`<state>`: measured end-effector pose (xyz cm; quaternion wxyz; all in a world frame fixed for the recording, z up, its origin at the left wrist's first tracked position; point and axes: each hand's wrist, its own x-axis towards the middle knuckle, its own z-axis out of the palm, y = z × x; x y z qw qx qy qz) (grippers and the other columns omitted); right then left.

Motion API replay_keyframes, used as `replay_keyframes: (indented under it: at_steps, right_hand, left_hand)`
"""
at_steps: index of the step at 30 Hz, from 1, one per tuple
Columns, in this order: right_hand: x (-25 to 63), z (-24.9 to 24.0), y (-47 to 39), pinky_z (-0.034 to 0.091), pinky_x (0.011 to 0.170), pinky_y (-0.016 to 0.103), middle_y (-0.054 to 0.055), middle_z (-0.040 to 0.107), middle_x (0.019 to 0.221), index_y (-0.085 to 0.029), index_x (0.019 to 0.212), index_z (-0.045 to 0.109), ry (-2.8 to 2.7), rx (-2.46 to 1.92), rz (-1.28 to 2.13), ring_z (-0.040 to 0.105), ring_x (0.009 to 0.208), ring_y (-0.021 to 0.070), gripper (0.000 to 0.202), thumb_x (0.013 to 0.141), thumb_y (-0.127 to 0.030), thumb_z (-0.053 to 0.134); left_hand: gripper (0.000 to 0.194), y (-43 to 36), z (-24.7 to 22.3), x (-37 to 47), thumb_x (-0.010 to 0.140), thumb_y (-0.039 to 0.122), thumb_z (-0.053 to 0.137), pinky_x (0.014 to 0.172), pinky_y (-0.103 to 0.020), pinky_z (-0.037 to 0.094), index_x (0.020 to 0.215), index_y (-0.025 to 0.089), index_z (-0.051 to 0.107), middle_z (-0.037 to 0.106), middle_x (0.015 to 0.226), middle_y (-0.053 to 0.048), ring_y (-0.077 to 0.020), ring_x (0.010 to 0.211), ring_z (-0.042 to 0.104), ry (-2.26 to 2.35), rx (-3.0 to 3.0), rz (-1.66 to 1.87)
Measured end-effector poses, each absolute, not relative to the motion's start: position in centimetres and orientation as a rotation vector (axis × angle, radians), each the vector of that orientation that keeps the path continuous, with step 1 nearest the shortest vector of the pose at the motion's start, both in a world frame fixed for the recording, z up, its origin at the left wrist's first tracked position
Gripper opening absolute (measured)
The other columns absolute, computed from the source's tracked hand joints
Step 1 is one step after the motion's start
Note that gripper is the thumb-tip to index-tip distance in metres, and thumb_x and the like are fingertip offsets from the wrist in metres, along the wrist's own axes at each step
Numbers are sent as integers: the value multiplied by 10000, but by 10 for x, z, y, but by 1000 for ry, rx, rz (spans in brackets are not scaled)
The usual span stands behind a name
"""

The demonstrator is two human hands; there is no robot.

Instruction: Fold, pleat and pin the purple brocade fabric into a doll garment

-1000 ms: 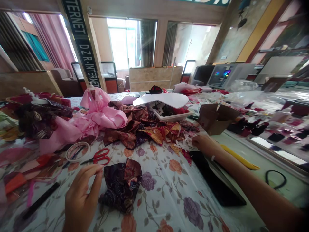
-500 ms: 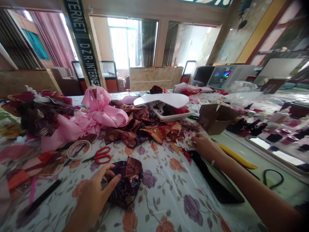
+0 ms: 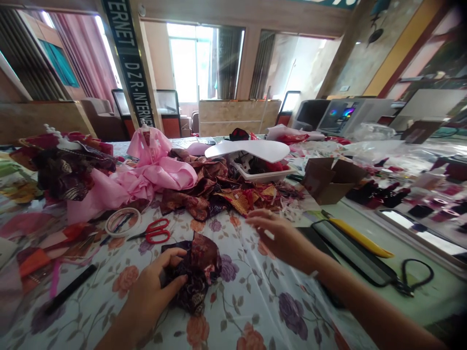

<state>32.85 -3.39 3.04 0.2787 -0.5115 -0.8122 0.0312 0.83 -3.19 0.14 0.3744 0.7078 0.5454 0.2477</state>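
Observation:
A small bundle of dark, patterned brocade fabric (image 3: 199,272), with a reddish-brown flap on top, rests on the flowered tablecloth (image 3: 251,311). My left hand (image 3: 160,277) has its thumb and fingers closed around the bundle's left side. Over the cloth to the right, my right hand (image 3: 272,233) is raised with its fingers stretched out, slightly blurred; I make out nothing held in it. Beyond the bundle lie red-handled scissors (image 3: 156,231) and a roll of white tape (image 3: 123,222). Red and gold fabric scraps (image 3: 248,197) are just past my right fingertips.
Pink fabric (image 3: 156,175) drapes from a small dress form at the back left. A white tray (image 3: 262,174) with a white board on top stands mid-table. To the right are an open cardboard box (image 3: 330,182), a yellow tool (image 3: 359,236) and a black-edged case (image 3: 355,253).
My right hand has moved left from the white scraps by the cardboard box. My left hand has closed onto the fabric bundle. The view has shifted slightly.

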Motion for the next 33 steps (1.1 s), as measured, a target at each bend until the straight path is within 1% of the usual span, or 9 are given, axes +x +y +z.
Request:
replay_keyframes:
  at_steps: [3,5,9,14,17,20,24,27,33]
  right_hand:
    - [282,35,-44,517,808,250,76,532,1294,-277,1254,544,-2330,-1167,516,615,1005,147,533,793,-26,450]
    - [262,35,-43,481,896,267,64,544,1296,-274,1276,534,-2396,-1048,671,583,1086,161,579,762,-10,497]
    - [247,20,-30,461,920,293,75,596,1242,-229,1233,576,-2336,-952,726,584,1086,184,558,723,-6,543]
    - [250,4,-24,480,855,271,69,684,1073,-186,1029,663,-2199,-946,792,636,966,163,395,719,12,519]
    - [254,3,-26,493,775,251,44,705,946,-172,976,663,-2057,-1050,796,645,857,152,359,722,19,496]
    - [258,5,-27,489,682,227,20,698,849,-172,921,668,-1958,-1159,807,629,754,138,254,761,-36,526]
    - [263,12,-28,465,598,212,12,684,740,-157,848,680,-1986,-1225,768,596,643,125,92,786,-137,614]
    - [265,21,-31,489,646,233,38,703,798,-163,865,687,-2047,-1135,692,627,698,141,87,827,-193,614]
    - [239,54,-29,525,830,321,84,691,1047,-202,959,670,-2021,-861,304,650,954,189,147,879,-187,547]
  left_hand:
    - [349,-35,2,9,782,314,582,935,-365,447,1125,253,579,645,1089,-56,-247,1101,566,1349,1828,716]
    - [340,-36,1,9,796,318,577,943,-372,450,1131,259,577,638,1112,-58,-243,1105,565,1312,1840,765]
    - [338,-38,1,8,797,322,604,906,-346,488,1132,275,590,657,1056,-49,-225,1049,596,1241,1855,819]
    - [350,-38,3,9,775,340,631,876,-307,501,1116,262,613,657,1003,-47,-204,1010,606,1208,1743,874]
    - [408,-34,0,9,724,304,660,809,-297,514,1124,239,612,649,937,-42,-192,916,630,1210,1628,865]
    - [460,-29,-8,10,660,264,699,714,-288,519,1108,197,618,666,861,-41,-190,813,644,1139,1452,804]
    - [321,-25,-16,12,663,349,706,679,-275,500,914,157,653,692,800,-43,-187,756,643,1124,1381,698]
    - [269,-24,-12,13,725,431,638,614,-244,481,775,167,640,664,705,-8,-160,672,614,1199,1555,750]
    - [233,-27,35,-15,824,445,551,677,-288,527,903,247,643,689,827,2,-189,747,648,1530,1936,1209]
